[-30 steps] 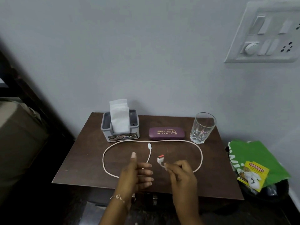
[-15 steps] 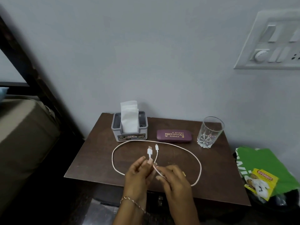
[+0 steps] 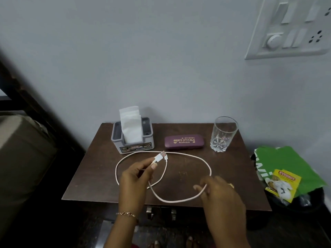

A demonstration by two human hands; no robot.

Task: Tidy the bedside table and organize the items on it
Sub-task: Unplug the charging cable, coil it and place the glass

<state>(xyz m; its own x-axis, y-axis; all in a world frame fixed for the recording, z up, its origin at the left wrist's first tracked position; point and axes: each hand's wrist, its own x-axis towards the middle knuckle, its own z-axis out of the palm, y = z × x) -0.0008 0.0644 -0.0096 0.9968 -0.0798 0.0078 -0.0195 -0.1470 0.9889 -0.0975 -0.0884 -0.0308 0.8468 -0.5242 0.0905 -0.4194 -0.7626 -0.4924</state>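
A white charging cable (image 3: pixel 189 155) lies in a wide loop on the dark wooden bedside table (image 3: pixel 247 178). My left hand (image 3: pixel 138 178) pinches the cable just behind its USB plug (image 3: pixel 161 156), holding both cable ends together above the table. My right hand (image 3: pixel 218 192) rests on the loop's front right bend, fingers curled around the cord. Along the back stand a grey tissue holder (image 3: pixel 133 138) with white tissue, a purple glasses case (image 3: pixel 184 142) and an empty glass (image 3: pixel 223 134).
A black bin (image 3: pixel 302 204) holding a green bag and a yellow packet stands right of the table. A bed (image 3: pixel 21 149) with a dark frame is at the left. A switch panel (image 3: pixel 290 29) hangs on the wall above right.
My left hand took the plug end from my right hand and lifted it. My right hand moved right along the cable to the loop's front right bend.
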